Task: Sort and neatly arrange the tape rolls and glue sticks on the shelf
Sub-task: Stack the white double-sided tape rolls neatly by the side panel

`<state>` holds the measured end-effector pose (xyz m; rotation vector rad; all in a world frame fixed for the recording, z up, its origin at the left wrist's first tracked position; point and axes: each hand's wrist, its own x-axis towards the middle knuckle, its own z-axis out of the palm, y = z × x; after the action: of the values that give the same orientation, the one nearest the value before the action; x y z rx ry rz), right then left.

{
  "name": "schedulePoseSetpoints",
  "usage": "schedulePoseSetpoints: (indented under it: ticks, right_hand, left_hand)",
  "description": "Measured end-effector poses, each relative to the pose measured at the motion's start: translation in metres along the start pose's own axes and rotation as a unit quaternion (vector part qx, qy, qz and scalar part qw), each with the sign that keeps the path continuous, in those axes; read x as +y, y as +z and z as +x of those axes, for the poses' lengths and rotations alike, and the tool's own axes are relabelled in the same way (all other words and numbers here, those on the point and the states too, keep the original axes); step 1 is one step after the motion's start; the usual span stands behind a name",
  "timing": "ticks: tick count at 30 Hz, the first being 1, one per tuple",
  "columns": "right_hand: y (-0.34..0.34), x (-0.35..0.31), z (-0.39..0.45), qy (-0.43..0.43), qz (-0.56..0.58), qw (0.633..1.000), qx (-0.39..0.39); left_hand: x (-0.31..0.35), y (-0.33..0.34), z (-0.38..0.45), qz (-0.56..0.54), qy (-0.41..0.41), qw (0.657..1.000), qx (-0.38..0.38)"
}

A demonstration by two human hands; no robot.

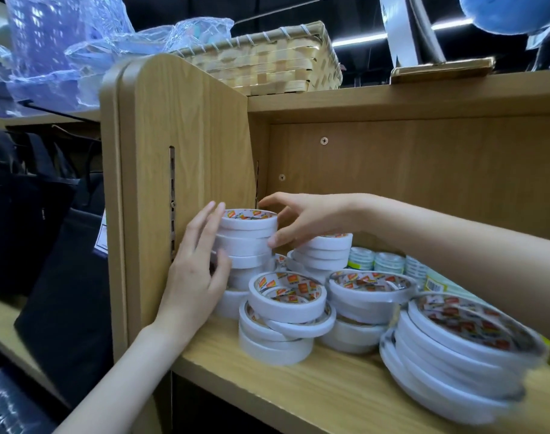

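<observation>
Right at the centre of the frame, a tall stack of white tape rolls (247, 242) stands on the wooden shelf (267, 374), close against the shelf's left side panel (186, 145). The left hand (198, 270) lies flat against the stack's left side with straight, slightly spread fingers, while the right hand (302, 220) reaches in from the right, fingers spread wide, thumb tip touching the stack's right side and the other fingers arched over the top roll. Lower and to the right stand shorter, uneven stacks of tape (286, 321), and a blurred stack of wider rolls (458, 352) sits at lower right. Small greenish rolls (377, 261) line the back. A woven basket (267, 61) rests on top, upper centre.
</observation>
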<state>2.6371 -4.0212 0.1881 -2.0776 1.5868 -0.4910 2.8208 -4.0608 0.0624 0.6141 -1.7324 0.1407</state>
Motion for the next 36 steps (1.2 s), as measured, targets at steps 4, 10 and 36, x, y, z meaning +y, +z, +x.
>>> schedulePoseSetpoints:
  ticks: [4, 10, 36]
  right_hand:
    - [0.021, -0.003, 0.015, -0.027, -0.032, 0.999, 0.025]
    - [0.014, -0.012, 0.013, -0.096, -0.293, 0.944, 0.117]
    - [0.010, -0.021, 0.006, -0.116, -0.312, 0.941, 0.065]
  left_hand:
    - [0.003, -0.012, -0.019, -0.029, -0.043, 0.998, -0.033]
    - [-0.002, -0.012, -0.030, -0.040, -0.076, 0.994, -0.063]
    - [0.004, -0.018, -0.032, -0.053, -0.096, 0.994, -0.029]
